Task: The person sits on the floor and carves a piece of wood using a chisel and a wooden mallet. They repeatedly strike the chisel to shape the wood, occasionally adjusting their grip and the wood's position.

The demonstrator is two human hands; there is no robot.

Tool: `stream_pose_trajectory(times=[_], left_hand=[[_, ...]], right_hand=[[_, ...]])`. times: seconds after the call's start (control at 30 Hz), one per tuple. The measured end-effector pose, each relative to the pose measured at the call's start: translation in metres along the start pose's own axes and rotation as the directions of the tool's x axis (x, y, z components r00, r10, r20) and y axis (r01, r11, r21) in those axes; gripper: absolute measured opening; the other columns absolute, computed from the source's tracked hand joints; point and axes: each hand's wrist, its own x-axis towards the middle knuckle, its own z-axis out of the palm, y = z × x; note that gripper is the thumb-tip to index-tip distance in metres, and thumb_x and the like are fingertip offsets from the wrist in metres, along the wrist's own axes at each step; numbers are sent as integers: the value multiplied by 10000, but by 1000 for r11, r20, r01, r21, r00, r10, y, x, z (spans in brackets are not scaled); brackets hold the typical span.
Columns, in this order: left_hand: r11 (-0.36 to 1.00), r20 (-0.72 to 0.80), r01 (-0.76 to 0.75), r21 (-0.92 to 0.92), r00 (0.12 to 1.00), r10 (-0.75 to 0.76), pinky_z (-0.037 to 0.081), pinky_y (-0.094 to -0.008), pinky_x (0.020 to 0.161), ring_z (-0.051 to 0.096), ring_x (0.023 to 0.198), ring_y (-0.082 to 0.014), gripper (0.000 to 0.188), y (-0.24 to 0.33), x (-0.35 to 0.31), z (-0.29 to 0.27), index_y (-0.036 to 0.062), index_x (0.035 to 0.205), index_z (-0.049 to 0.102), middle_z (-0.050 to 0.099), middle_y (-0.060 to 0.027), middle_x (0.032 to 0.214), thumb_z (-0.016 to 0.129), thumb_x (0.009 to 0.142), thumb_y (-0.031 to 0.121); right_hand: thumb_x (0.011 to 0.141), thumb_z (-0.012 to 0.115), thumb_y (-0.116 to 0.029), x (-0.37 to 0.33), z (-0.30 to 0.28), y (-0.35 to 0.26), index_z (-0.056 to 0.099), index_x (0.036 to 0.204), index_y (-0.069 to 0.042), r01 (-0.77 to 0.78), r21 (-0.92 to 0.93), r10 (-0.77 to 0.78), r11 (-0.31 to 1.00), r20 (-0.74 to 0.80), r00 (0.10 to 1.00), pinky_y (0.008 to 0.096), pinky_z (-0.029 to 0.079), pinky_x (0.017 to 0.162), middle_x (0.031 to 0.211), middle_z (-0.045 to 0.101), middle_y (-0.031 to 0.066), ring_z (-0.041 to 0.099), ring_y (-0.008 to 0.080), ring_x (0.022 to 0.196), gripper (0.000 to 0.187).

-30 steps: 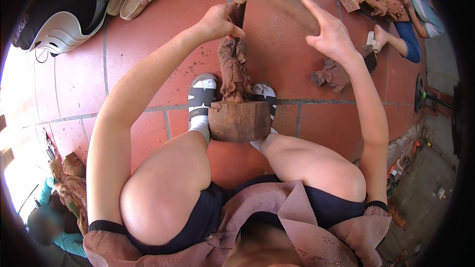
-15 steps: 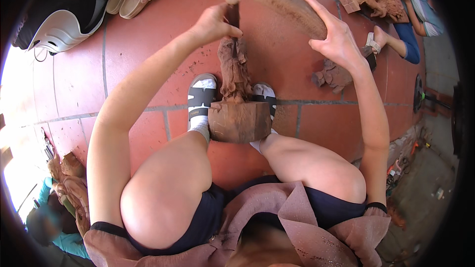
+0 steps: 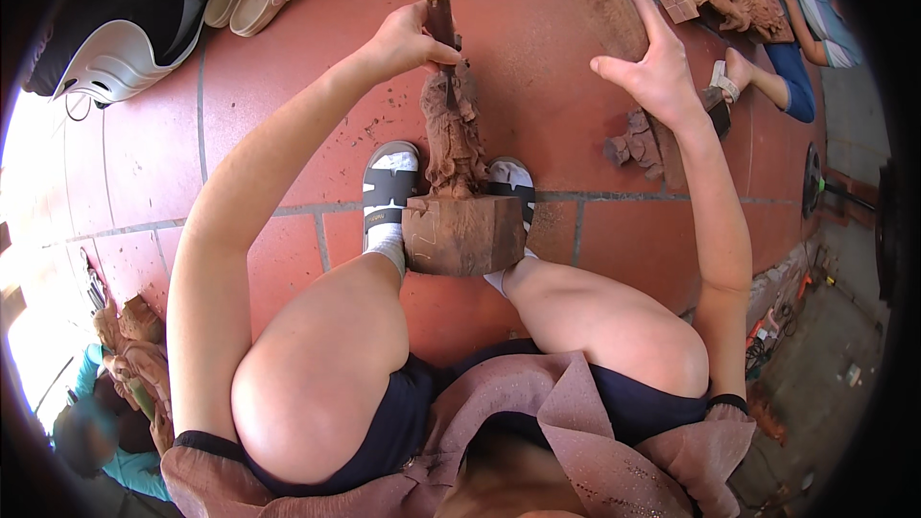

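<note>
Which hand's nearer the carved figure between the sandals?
Left. The left hand is by the far end of the carved figure, holding a dark tool; the right hand is off to its right, holding a wooden club.

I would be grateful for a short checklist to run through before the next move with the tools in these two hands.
1. Left hand around the chisel-like tool's handle: ok.
2. Handle's top end sticking out above the fingers: ok.
3. Right hand holding the wooden club, apart from the handle: ok.
4. Blade tip touching the carved figure: cannot tell.
5. Block base between the sandals: ok.
6. Gloves on: not ok, both hands are bare.
</note>
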Motion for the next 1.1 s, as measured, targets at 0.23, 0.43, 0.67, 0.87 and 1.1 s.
stream_pose_trajectory(times=[0.23,0.43,0.67,0.87,1.1], left_hand=[[1000,-19,27,-8,999,-27,556,-263,613,645,684,-156,380,2,0,-2,9,996,558,624,-81,820,774,687,64],[997,4,51,52,999,-51,563,-265,614,652,692,-162,400,7,2,4,-6,1015,567,631,-88,835,776,682,64],[974,37,51,223,997,-61,569,-276,614,656,717,-169,430,10,10,12,-23,1048,574,637,-86,845,779,680,62],[971,65,-4,238,998,-12,507,-299,543,625,569,-152,373,16,10,21,-9,954,562,651,-94,755,767,656,81],[958,73,-28,287,997,7,523,-298,585,635,601,-154,356,18,9,23,-12,936,568,645,-94,755,770,655,73]], right_hand=[[682,762,-109,7,-8,12,401,1408,-56,-77,127,85,989,-53,995,298,478,874,1091,583,53,572,126,961,813],[633,750,-58,9,-8,13,312,1444,-33,7,232,14,973,-88,996,329,367,1026,1314,491,110,456,198,1224,922],[619,735,-39,20,-2,11,289,1434,14,74,284,-53,956,-80,995,331,318,1076,1375,449,122,414,202,1294,930],[658,641,-19,21,-9,11,365,1445,-183,23,-368,88,930,283,955,334,396,1032,1403,487,73,479,229,1275,850],[663,591,9,1,-6,17,343,1440,-308,28,-245,-12,969,66,998,382,480,909,1271,570,131,586,312,1081,875]])
